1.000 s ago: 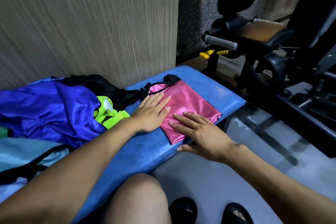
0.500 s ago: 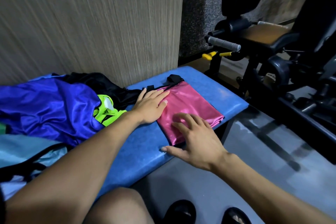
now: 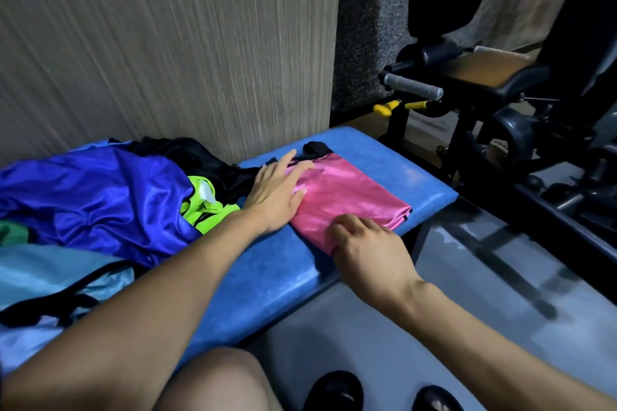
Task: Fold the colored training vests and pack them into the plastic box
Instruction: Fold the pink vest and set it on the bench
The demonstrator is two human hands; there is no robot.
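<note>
A folded pink vest (image 3: 354, 197) with black trim lies on the right end of the blue padded bench (image 3: 267, 277). My left hand (image 3: 277, 193) rests flat on the vest's left part, fingers straight and pointing away from me. My right hand (image 3: 367, 250) sits at the vest's near corner with its fingers curled onto the near edge of the cloth. To the left lies a heap of unfolded vests: a royal blue one (image 3: 100, 197), a neon green one (image 3: 207, 213), a black one (image 3: 200, 157) and a light blue one (image 3: 50, 270). No plastic box is in view.
A ribbed wall panel (image 3: 167, 43) runs right behind the bench. A black gym machine (image 3: 500, 83) with a grey grip and yellow levers stands to the right. Grey floor lies below the bench's right end, with my knee and black shoes at the bottom.
My right hand has gone from lying flat on the pink vest to curling its fingers at the near corner. My left hand slid slightly further up the vest.
</note>
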